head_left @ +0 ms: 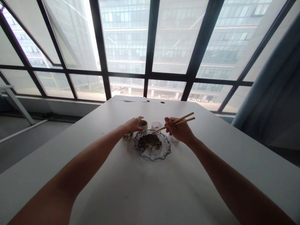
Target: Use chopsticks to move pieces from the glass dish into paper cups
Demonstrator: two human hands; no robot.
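Observation:
A clear cut-glass dish (164, 151) with a heap of dark seeds (149, 141) sits on the white table (145, 187). My right hand (179, 130) grips a pair of wooden chopsticks (180, 121), their tips pointing left over the dish's far rim. My left hand (132, 124) rests on a small pale ceramic cup (143, 124) just left of the dish. Beneath that hand stands a second small cup with dark lettering (127, 136). A small clear container (156, 125) stands behind the dish.
Tall dark-framed windows (150, 62) rise behind the table's far edge. A blue-grey curtain (276, 93) hangs at the right. Part of another white table (9, 93) shows at the far left above grey floor.

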